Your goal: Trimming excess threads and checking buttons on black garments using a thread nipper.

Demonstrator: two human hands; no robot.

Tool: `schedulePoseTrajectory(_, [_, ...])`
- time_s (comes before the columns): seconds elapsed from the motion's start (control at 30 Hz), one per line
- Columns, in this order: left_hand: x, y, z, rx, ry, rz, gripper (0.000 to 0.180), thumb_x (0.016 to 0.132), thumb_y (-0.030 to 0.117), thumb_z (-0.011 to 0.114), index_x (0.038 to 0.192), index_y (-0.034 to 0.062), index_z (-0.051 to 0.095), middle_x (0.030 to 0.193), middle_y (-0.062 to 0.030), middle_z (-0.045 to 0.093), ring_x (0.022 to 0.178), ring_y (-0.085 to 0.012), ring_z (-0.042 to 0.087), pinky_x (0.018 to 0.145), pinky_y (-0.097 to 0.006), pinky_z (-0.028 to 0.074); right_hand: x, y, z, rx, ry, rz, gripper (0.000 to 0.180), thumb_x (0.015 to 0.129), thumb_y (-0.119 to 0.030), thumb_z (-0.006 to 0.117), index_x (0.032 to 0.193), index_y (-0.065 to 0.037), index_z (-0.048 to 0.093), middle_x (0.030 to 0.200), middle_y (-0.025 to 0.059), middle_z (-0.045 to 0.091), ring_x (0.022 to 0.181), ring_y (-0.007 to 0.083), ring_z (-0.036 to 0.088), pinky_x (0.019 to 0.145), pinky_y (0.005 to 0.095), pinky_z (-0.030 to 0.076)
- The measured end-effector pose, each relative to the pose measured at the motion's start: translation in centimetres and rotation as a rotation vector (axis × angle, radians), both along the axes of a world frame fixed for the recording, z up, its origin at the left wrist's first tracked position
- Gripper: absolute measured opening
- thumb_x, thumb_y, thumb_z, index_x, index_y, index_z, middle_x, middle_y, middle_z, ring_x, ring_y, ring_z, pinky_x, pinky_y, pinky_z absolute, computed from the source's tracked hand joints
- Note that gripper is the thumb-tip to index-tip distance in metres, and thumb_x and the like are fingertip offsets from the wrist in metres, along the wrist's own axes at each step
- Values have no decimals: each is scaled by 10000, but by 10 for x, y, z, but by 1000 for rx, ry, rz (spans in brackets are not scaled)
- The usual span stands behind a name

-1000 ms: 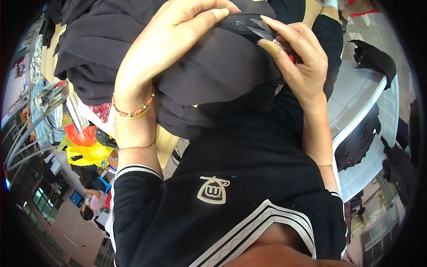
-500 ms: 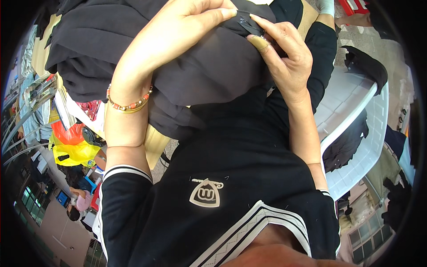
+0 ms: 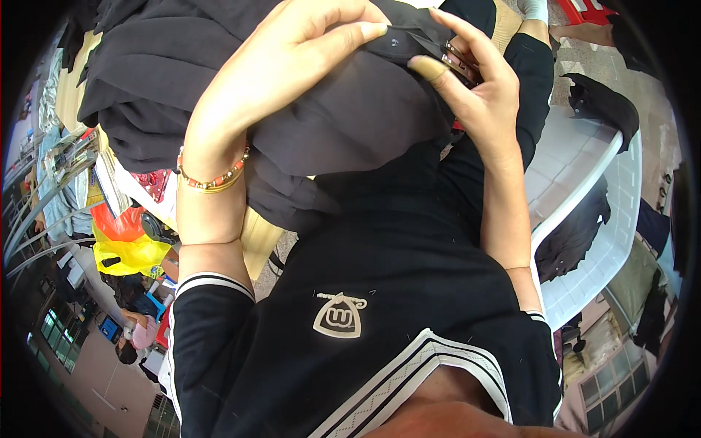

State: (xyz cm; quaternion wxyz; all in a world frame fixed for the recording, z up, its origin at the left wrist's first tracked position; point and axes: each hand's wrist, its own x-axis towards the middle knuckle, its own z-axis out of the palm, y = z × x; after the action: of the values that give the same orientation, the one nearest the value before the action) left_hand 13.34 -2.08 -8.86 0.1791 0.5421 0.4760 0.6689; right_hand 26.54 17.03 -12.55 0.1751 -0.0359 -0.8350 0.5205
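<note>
A large heap of dark grey-black cloth (image 3: pixel 343 120) lies across my lap and the surface in front. My left hand (image 3: pixel 299 62), above a wrist with beaded and gold bracelets, pinches a folded edge of this cloth between thumb and fingertips. To its right, my right hand (image 3: pixel 489 91) is curled around small dark metal thread snips (image 3: pixel 461 64), mostly hidden by the fingers. Their pointed end is beside the pinched edge; whether it touches the cloth I cannot tell. A yellowish covering wraps the right thumb tip. A small pale mark shows on the cloth between my hands.
At the right stands a white plastic basket (image 3: pixel 629 212) with dark cloth (image 3: pixel 577 230) inside and another dark piece (image 3: pixel 602 106) over its rim. Yellow (image 3: pixel 135 257) and orange-red (image 3: pixel 117 223) bags sit at left. A person in pink (image 3: pixel 144 332) is farther off, lower left.
My right hand has shifted slightly right, with its thumb and index finger farther apart. More of the thread snips shows inside it. My left hand keeps its pinch in nearly the same place.
</note>
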Motion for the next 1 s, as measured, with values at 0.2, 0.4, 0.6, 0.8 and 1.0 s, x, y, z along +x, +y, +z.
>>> schedulePoseTrajectory(0.2, [10,-8,33,-648,650,278,173,802,52,726,960,27,661,888,-63,637,892,-249,609,850,-336,443,8,13,0,339,273,-105,220,683,12,766,872,-55,675,699,35,517,598,152,540,535,261,433])
schedulePoseTrajectory(0.4, [15,-4,32,-605,876,502,211,683,20,724,854,70,611,839,-34,619,839,-236,605,764,-330,432,26,19,10,648,627,-126,337,557,3,777,866,-108,705,693,4,583,565,147,556,479,259,436])
schedulePoseTrajectory(0.6, [12,-2,12,-351,1006,734,278,632,-68,721,854,51,602,821,-63,617,772,-232,599,705,-307,488,32,19,9,686,687,-71,249,618,-51,739,859,-100,701,691,-6,577,531,122,524,435,234,384])
schedulePoseTrajectory(0.8, [16,-2,6,-455,841,962,342,741,-34,708,1071,42,667,897,-36,566,740,-139,548,663,-253,462,34,14,10,725,746,-72,205,649,-111,731,848,-89,691,707,2,568,551,119,525,435,232,366])
schedulePoseTrajectory(1.0, [-12,-19,49,-462,837,719,341,821,-113,551,1090,17,716,946,-62,697,841,-107,630,772,-235,494,30,15,11,603,734,-126,194,657,-97,775,825,-100,676,709,1,557,561,135,535,453,251,390])
